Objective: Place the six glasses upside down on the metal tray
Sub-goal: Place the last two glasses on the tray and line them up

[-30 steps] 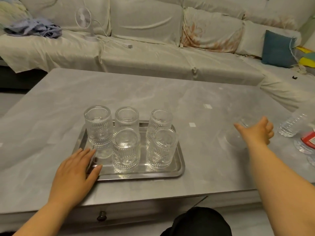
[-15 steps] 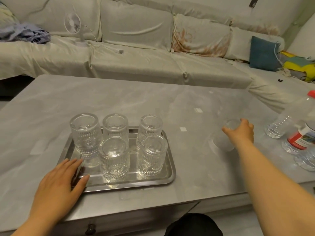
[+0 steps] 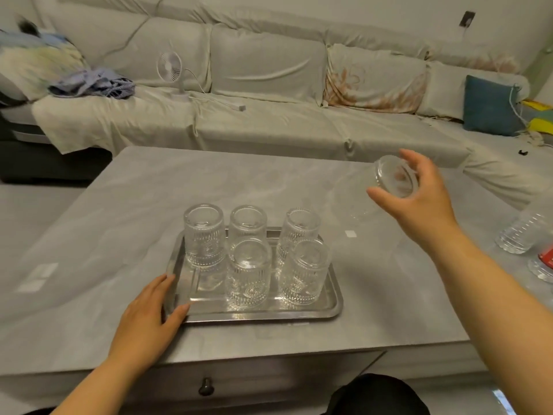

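Grey desk (image 3: pixel 269 181) before a sofa: five glasses (image 3: pixel 248 274) stand inverted on the tray (image 3: pixel 336 301), left hand (image 3: pixel 149 313) flat, steadying it. Right hand (image 3: pixel 419 193) grips the sixth glass (image 3: pixel 392 176) aloft, tilted; smooth glass may slip or knock neighbours.

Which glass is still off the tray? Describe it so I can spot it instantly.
Start at the metal tray on the grey table, then look up and right. The right hand holds the sixth glass in the air, tilted; the other five stand inverted on the tray.
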### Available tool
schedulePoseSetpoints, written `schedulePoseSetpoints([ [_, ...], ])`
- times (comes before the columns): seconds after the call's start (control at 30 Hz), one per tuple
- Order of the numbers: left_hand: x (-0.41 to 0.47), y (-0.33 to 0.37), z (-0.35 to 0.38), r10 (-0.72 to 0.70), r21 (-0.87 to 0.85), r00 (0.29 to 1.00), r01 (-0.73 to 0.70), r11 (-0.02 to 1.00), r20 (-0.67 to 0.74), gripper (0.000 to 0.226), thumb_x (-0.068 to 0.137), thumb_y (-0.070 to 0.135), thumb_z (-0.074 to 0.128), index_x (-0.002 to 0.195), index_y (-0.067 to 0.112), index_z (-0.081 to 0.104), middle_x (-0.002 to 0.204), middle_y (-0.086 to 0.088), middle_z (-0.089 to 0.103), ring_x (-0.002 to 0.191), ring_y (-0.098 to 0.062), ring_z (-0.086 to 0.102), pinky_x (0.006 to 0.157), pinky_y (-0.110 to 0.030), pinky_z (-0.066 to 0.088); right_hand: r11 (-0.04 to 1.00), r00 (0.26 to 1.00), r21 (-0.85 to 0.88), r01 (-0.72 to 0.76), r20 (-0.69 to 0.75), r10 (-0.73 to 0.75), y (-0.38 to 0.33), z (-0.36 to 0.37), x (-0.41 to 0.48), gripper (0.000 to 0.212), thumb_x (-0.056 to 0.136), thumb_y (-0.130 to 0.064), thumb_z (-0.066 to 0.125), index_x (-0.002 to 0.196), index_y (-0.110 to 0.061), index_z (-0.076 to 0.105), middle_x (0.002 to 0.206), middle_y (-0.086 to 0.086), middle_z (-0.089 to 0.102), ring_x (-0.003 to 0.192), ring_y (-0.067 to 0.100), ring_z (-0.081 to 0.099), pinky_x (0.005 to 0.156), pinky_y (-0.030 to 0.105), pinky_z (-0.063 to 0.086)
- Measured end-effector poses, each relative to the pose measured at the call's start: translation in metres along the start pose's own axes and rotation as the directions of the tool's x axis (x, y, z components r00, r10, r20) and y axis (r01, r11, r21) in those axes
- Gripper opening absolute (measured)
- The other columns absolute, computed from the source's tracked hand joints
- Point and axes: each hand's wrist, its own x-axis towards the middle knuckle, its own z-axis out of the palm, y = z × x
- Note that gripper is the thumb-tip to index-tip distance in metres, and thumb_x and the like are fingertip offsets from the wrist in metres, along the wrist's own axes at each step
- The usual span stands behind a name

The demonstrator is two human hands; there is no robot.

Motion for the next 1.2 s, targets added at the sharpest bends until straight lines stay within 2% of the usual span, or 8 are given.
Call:
schedulePoseSetpoints([
  [0.23, -0.002, -0.014, -0.008, -0.059, -0.059, 0.993, 0.053, 0.997, -0.103, 0.045, 0.088, 0.018, 0.048, 0.131, 0.011, 0.038, 0.123, -0.015, 0.06, 0.113, -0.039, 0.051, 0.097, -0.048, 0.036, 0.928, 0.938, 0.361, 0.09, 0.283, -0.201, -0.084, 0.056, -0.032, 0.057, 0.067, -0.023, 0.073, 0.11, -0.038, 0.039, 0.111, -0.017, 0.045, 0.102, -0.003, 0.048, 0.085, 0.011, 0.044],
  [0.3, -0.003, -0.015, -0.007, -0.067, -0.133, 0.989, 0.049, 0.99, -0.131, 0.044, 0.09, 0.017, 0.042, 0.133, 0.013, 0.035, 0.122, -0.014, 0.061, 0.111, -0.039, 0.051, 0.095, -0.048, 0.037, 0.917, 0.888, 0.392, 0.069, 0.395, -0.235, -0.096, 0.084, -0.043, 0.057, 0.068, -0.023, 0.073, 0.113, -0.037, 0.04, 0.11, -0.017, 0.044, 0.102, -0.002, 0.048, 0.085, 0.013, 0.044],
  [0.4, -0.003, -0.016, -0.009, -0.115, -0.253, 0.982, 0.075, 0.965, -0.149, 0.041, 0.092, 0.019, 0.033, 0.133, 0.018, 0.032, 0.122, -0.01, 0.062, 0.113, -0.036, 0.05, 0.094, -0.045, 0.036, 0.935, 0.818, 0.343, 0.091, 0.51, -0.267, -0.103, 0.128, -0.059, 0.062, 0.07, -0.02, 0.073, 0.123, -0.023, 0.041, 0.118, -0.006, 0.043, 0.099, 0.002, 0.046, 0.079, -0.005, 0.032],
  [0.63, -0.002, -0.016, -0.009, -0.055, -0.194, 0.98, 0.017, 0.981, -0.193, 0.038, 0.092, 0.017, 0.036, 0.129, 0.017, 0.042, 0.118, -0.01, 0.064, 0.109, -0.032, 0.053, 0.094, -0.042, 0.038, 0.985, 0.721, 0.098, 0.139, 0.672, -0.168, -0.081, 0.192, -0.093, 0.073, 0.073, -0.022, 0.067, 0.134, -0.02, 0.028, 0.142, 0.004, 0.03, 0.129, 0.021, 0.032, 0.103, 0.029, 0.03],
  [0.97, 0.001, -0.017, -0.007, -0.006, -0.091, 0.984, -0.01, 0.996, -0.18, 0.036, 0.09, 0.017, 0.042, 0.125, 0.013, 0.047, 0.115, -0.013, 0.065, 0.108, -0.033, 0.055, 0.094, -0.044, 0.038, 0.996, 0.744, -0.001, 0.084, 0.665, -0.062, -0.079, 0.209, -0.094, 0.08, 0.078, -0.023, 0.06, 0.14, -0.017, 0.01, 0.147, 0.006, 0.02, 0.135, 0.023, 0.017, 0.109, 0.031, 0.019],
  [1.07, 0.0, -0.017, -0.008, -0.005, -0.084, 0.984, -0.01, 0.996, -0.178, 0.035, 0.09, 0.018, 0.042, 0.124, 0.012, 0.048, 0.115, -0.014, 0.064, 0.108, -0.034, 0.055, 0.093, -0.044, 0.038, 0.991, 0.776, 0.1, 0.084, 0.618, -0.128, -0.081, 0.192, -0.103, 0.075, 0.08, -0.024, 0.059, 0.139, -0.02, 0.014, 0.148, 0.0, 0.021, 0.135, 0.012, 0.016, 0.108, 0.019, 0.014],
  [1.13, 0.001, -0.017, -0.008, -0.004, -0.069, 0.986, -0.008, 0.998, -0.166, 0.037, 0.089, 0.014, 0.044, 0.125, 0.012, 0.048, 0.117, -0.015, 0.064, 0.109, -0.034, 0.054, 0.094, -0.044, 0.038, 0.959, 0.862, 0.256, 0.121, 0.452, -0.23, -0.074, 0.169, -0.111, 0.053, 0.08, -0.022, 0.055, 0.128, -0.028, 0.034, 0.132, -0.01, 0.04, 0.121, -0.008, 0.028, 0.1, 0.001, 0.016],
  [1.2, 0.0, -0.017, -0.007, 0.002, -0.045, 0.987, -0.01, 0.999, -0.158, 0.038, 0.088, 0.013, 0.046, 0.126, 0.013, 0.047, 0.118, -0.015, 0.063, 0.11, -0.035, 0.054, 0.094, -0.045, 0.039, 0.937, 0.97, 0.299, 0.178, 0.104, -0.218, -0.052, 0.143, -0.117, 0.033, 0.078, -0.022, 0.049, 0.105, -0.04, 0.043, 0.109, -0.019, 0.047, 0.103, -0.02, 0.037, 0.092, -0.002, 0.026],
])
